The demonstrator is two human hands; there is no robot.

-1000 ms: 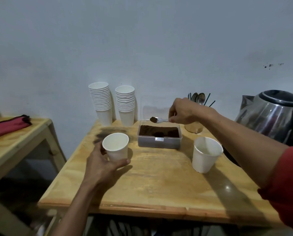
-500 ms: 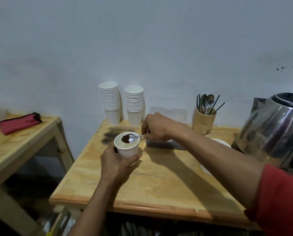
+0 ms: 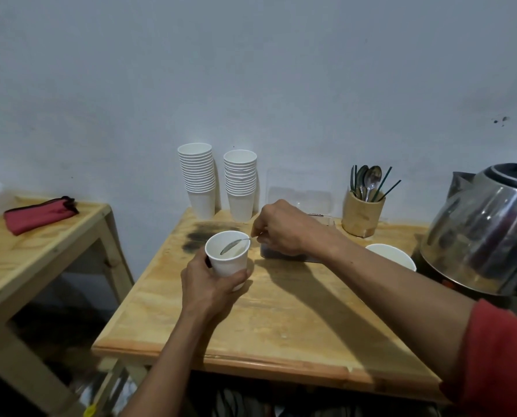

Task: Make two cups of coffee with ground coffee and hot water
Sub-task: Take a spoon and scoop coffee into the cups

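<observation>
The white paper cup (image 3: 227, 254) is plain, with a rolled rim, tilted a little toward the camera, and the left hand (image 3: 209, 288) wraps its fingers closed around the cup's lower wall, holding it at the left part of the wooden surface (image 3: 284, 320). The right hand (image 3: 284, 227) pinches the handle of a metal teaspoon (image 3: 234, 245) between closed fingers, the bowl dipped inside the cup and turned on edge, with no heap of coffee visible on it. Behind that hand sits the clear plastic coffee container (image 3: 284, 254), mostly hidden. A second paper cup (image 3: 391, 255) stands to the right, partly behind the forearm. Two stacks of paper cups (image 3: 218, 182) stand at the wall, one bamboo utensil holder (image 3: 362, 216) holds spoons and dark sticks, and one steel electric kettle (image 3: 486, 233) fills the right edge. A red cloth (image 3: 39, 213) lies on the side table (image 3: 40, 248). Half a second ago the spoon lay level over the cup's mouth, loaded with dark grounds; now it is tipped and looks empty.
</observation>
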